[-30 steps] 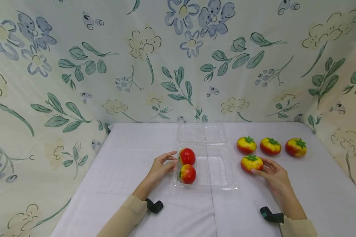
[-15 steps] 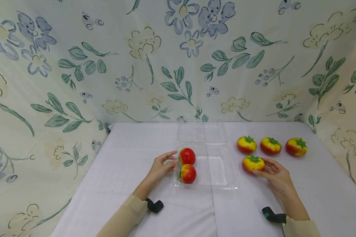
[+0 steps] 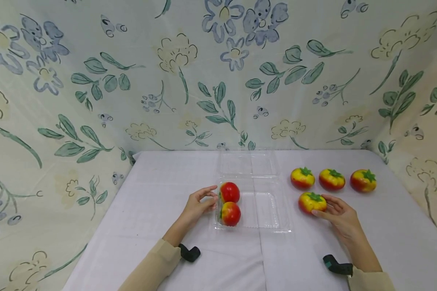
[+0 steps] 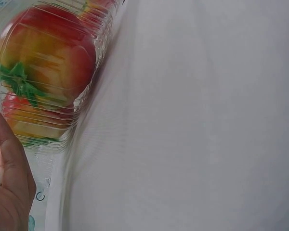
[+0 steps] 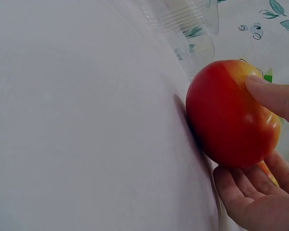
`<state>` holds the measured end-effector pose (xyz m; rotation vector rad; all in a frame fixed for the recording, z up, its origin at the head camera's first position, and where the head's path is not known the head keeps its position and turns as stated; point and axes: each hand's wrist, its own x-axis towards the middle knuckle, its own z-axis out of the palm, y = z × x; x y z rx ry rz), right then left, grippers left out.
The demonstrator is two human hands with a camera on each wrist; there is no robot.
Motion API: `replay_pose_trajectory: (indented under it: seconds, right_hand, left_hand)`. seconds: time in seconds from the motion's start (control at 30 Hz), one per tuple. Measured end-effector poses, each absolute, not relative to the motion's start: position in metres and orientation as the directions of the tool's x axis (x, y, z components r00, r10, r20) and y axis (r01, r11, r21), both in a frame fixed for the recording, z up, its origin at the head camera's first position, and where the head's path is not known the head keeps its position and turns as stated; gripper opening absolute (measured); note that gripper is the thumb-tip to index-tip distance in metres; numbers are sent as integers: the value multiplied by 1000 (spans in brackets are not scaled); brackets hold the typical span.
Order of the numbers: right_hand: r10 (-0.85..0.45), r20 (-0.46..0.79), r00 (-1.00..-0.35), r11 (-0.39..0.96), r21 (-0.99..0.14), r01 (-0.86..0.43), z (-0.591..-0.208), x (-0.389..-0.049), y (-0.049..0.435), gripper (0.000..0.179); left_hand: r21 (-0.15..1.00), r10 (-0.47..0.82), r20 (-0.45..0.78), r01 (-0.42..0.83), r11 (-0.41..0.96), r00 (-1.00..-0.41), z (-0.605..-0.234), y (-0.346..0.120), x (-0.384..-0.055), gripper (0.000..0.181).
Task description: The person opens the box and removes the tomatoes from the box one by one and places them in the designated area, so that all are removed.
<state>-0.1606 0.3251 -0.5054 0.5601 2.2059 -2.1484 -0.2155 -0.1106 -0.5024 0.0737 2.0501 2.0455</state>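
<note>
Two tomatoes (image 3: 230, 203) in clear tray (image 3: 273, 224); right hand (image 3: 340, 216) fingers hold tomato (image 3: 312, 201).

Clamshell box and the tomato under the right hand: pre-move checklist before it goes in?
1. Right hand grips nearest tomato: ok, thumb and fingers curl round it in the right wrist view.
2. Tomato lifted off tablecloth: cannot tell.
3. Left hand steadies clamshell box: ok, fingers at its left wall.
4. Box lid open: ok.
5. Free space in box: ok, right half bare; two tomatoes fill the left.
</note>
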Motion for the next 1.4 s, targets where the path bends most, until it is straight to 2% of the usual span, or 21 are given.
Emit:
replay_pose_trajectory:
  seconds: [0.37,0.73,0.93,1.2,1.4]
  right_hand:
    - [243,-234,-941,-27,-972,235,-504,-160,327,80]
    - [214,-190,-958,-17,-981,191,-502,-157,328,75]
    - [202,-177,-963,0,-984,181,-500,-156,328,77]
    - [195,-156,-968,37,-985,166,-499,-155,327,77]
    - [157,-118,-981,-2,-993,119,-497,-154,330,71]
  left_hand:
    - [990,209,-139,-142,2,-968,-504,-111,-216,45]
    - [990,205,-138,-136,25,-969,-505,-112,-215,46]
    - [987,232,-158,-155,33,-960,-492,-112,-212,48]
    - [990,208,-139,-138,21,-968,-506,-112,-216,48]
    - [991,205,-131,-128,27,-970,-503,-111,-216,45]
